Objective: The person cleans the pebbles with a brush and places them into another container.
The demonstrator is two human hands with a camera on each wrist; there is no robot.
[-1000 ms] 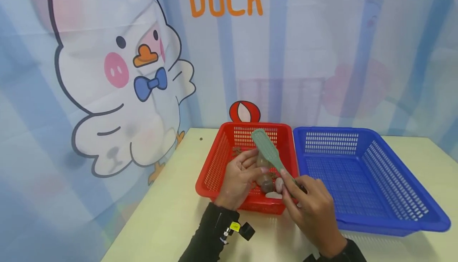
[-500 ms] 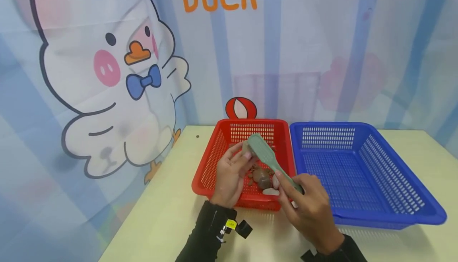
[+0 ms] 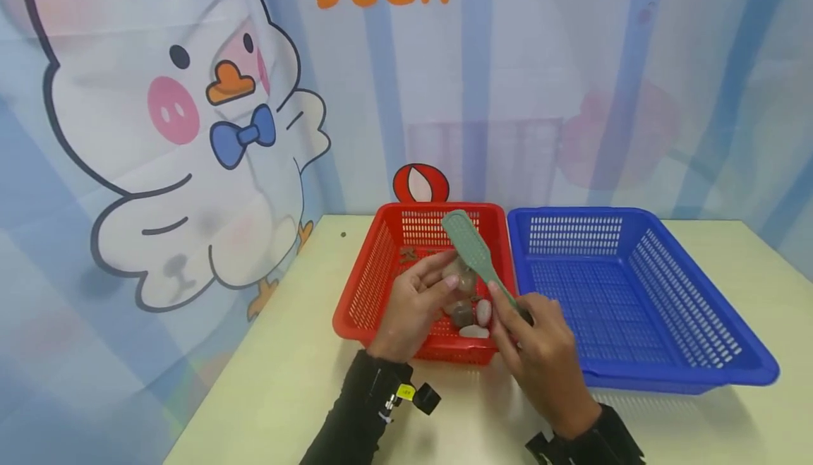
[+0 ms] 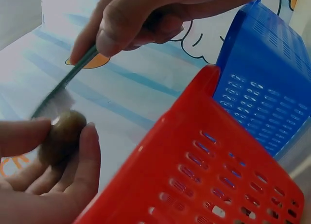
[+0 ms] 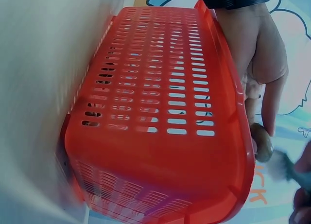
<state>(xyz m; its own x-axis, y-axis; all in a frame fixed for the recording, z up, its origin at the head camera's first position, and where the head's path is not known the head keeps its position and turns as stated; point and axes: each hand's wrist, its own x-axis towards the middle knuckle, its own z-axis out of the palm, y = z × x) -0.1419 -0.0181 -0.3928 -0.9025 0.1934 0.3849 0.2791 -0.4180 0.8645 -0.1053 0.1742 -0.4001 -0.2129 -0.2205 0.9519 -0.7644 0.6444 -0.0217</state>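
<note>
My left hand (image 3: 409, 310) is over the red basket (image 3: 416, 343), holding a rounded brown stone (image 4: 63, 136) between thumb and fingertips. A green brush (image 3: 473, 245) is gripped by its handle in my right hand (image 3: 540, 348). Its head slants up and left, and its pale bristles (image 5: 279, 164) face the stone, right at its surface. Below the hands, a grey stone (image 3: 462, 315), a pinkish-white pebble (image 3: 484, 312) and a flat white stone (image 3: 473, 331) lie in the basket. Small brown pieces (image 3: 408, 255) are near its back; the hands hide part of the contents.
A larger blue basket (image 3: 584, 296) stands against the red one on the right. Both rest on a pale yellow table (image 3: 273, 373). Behind them hangs a curtain (image 3: 356, 112) printed with a duck. One small dark speck (image 3: 344, 234) lies on the table, left of the red basket.
The brush head dipped toward the stone, then rose and slid away from me. The left hand lifted the stone slightly and lowered it again. The head view has shifted down and right.
</note>
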